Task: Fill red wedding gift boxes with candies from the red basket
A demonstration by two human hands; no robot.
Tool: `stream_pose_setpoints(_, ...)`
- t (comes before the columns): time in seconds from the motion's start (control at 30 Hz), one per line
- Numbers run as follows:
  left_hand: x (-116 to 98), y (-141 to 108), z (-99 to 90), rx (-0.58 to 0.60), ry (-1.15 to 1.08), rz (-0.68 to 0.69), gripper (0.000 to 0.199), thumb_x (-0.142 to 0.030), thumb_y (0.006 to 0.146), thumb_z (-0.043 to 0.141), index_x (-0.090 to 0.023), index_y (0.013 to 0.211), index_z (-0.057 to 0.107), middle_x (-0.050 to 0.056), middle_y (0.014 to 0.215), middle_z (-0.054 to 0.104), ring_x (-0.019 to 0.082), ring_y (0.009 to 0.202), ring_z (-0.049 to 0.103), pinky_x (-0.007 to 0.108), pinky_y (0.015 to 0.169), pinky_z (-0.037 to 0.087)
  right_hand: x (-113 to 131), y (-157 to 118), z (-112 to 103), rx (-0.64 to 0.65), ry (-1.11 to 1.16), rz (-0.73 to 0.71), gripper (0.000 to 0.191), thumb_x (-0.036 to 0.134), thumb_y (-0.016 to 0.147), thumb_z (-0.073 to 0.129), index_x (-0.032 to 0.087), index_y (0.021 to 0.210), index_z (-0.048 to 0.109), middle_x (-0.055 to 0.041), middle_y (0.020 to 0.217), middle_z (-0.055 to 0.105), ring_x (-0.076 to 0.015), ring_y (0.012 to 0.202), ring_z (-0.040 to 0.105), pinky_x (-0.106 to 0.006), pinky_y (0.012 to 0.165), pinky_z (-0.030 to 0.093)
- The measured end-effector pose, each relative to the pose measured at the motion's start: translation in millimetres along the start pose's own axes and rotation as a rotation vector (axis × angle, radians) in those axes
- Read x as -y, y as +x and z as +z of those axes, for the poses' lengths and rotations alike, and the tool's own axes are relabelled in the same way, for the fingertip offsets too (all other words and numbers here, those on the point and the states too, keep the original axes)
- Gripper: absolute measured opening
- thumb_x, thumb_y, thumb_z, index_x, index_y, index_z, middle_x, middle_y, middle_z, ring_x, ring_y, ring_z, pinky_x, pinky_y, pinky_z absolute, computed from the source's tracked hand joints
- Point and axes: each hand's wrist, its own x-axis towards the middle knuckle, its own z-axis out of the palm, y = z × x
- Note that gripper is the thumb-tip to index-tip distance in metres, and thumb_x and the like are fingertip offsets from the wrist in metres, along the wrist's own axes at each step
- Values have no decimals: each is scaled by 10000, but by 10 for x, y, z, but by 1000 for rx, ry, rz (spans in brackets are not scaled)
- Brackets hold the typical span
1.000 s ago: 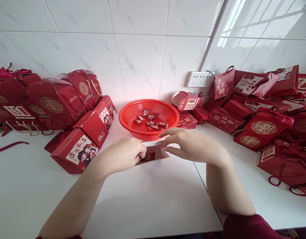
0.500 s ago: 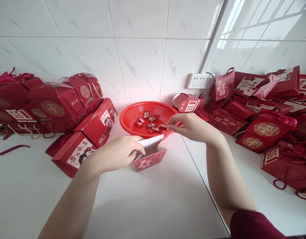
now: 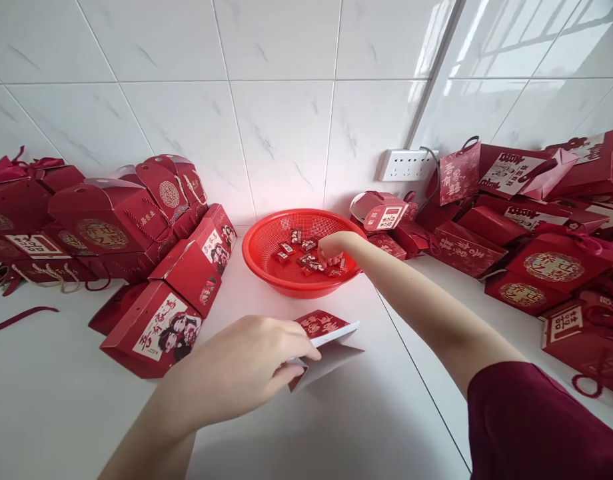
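My left hand (image 3: 266, 363) grips the edge of a small red paper box (image 3: 322, 324) between thumb and fingers. The box is tilted over the white tabletop, its pale inside facing me. Reaching into a red plastic basket (image 3: 266, 283), my right hand (image 3: 331, 248) has its fingers bent down among several small wrapped candies (image 3: 309, 261). Its fingertips are partly hidden, so what is between them does not show.
Stacked red gift boxes (image 3: 156, 327) stand at the left, and more boxes (image 3: 541, 263) are piled at the right. A white power strip (image 3: 409, 165) rests against the tiled wall. A dark red ribbon (image 3: 25, 318) lies at far left.
My right hand has gone from above the basket's right rim down into the candies. My left hand has drawn the box nearer to me and tipped its opening towards me.
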Motion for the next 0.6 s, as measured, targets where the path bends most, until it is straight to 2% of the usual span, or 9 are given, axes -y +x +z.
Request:
stream_pose_setpoints(0.1, 13, 20, -6, 3, -10, -9, 398, -179, 906, 581, -381, 1237, 668, -80, 1138, 734, 174, 967, 692, 254, 793, 438, 17, 108, -16, 73, 30, 43, 309, 339, 972, 622, 142, 1210, 615, -81, 1177, 640, -202, 975, 659, -387, 835, 577)
stream_pose_setpoints(0.23, 62, 82, -62, -1, -40, -15, 421, -245, 927, 572, -398, 1317, 617, -60, 1096, 753, 191, 942, 706, 250, 776, 456, -54, 214, -121, 50, 13, 91, 331, 346, 970, 622, 160, 1243, 601, -96, 1233, 620, -231, 1037, 642, -431, 869, 566)
stream_pose_setpoints(0.37, 101, 120, -79, -5, -44, -33, 361, -281, 977, 497, -368, 1296, 643, -42, 1040, 765, 189, 921, 708, 257, 790, 454, -50, 296, -127, 55, 29, -14, 337, 353, 967, 625, 150, 1236, 605, -94, 1226, 622, -232, 1036, 642, -425, 869, 565)
stream_pose_setpoints(0.47, 123, 130, -69, 5, -24, -43, 355, -289, 945, 572, -392, 1278, 641, -73, 1070, 754, 186, 960, 695, 260, 791, 435, 13, 352, -47, 81, 27, -66, 326, 349, 973, 619, 155, 1234, 604, -91, 1203, 632, -213, 1000, 653, -410, 841, 575)
stream_pose_setpoints(0.53, 132, 137, -68, 28, -41, -14, 407, -292, 889, 667, -405, 1277, 628, -92, 1095, 739, 177, 969, 687, 253, 783, 426, 41, 380, -9, 6, -8, -58, 334, 353, 973, 618, 155, 1242, 600, -95, 1212, 628, -217, 1008, 651, -414, 848, 573)
stream_pose_setpoints(0.6, 133, 144, -71, 69, -75, 36, 470, -305, 836, 740, -409, 1277, 616, -101, 1110, 724, 166, 965, 682, 243, 779, 420, 60, 396, 10, -131, -51, -62, 344, 357, 973, 615, 160, 1255, 595, -100, 1244, 614, -230, 1042, 640, -430, 875, 563)
